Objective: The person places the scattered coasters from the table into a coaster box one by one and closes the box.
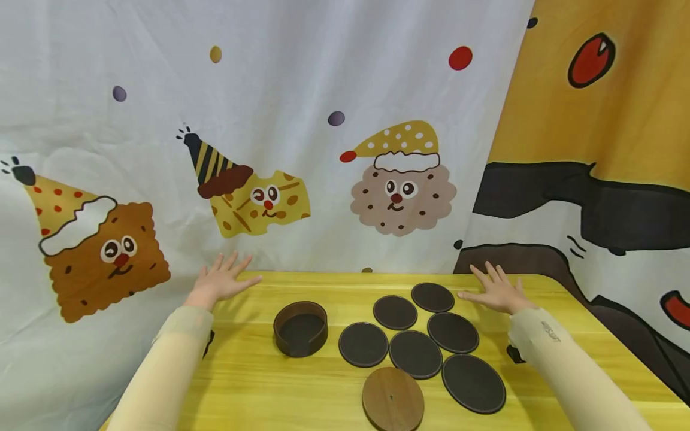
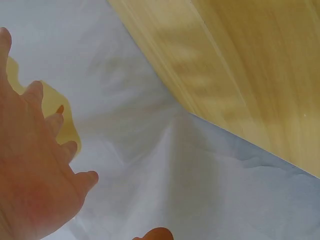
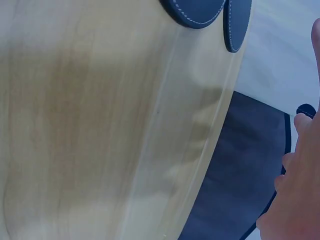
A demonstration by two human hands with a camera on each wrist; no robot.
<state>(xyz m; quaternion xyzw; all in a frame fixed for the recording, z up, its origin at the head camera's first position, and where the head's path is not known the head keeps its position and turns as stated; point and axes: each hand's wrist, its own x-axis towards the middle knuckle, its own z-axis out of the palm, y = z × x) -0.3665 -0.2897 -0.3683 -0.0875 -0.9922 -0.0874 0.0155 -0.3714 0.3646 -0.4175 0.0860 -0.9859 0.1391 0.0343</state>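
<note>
Both hands are raised over the far part of the table with fingers spread and nothing held. The left hand (image 1: 222, 281) hovers at the far left, beyond a round dark coaster holder (image 1: 300, 353) with a notch in its front wall. Over the far right is the right hand (image 1: 496, 290), nearest to a black round coaster (image 1: 433, 297). Several more black coasters lie flat in a loose group, among them one at the right front (image 1: 474, 384). A round brown wooden disc (image 1: 393, 400) sits in front, close to the group. Pale stitching edges a coaster (image 3: 197, 12) in the right wrist view.
The yellow wood-grain table (image 1: 259, 395) ends at a hanging white cloth (image 1: 291, 72) printed with cartoon snacks. On the right, the cloth has a yellow and black pattern. The table's corner (image 2: 187, 107) shows in the left wrist view.
</note>
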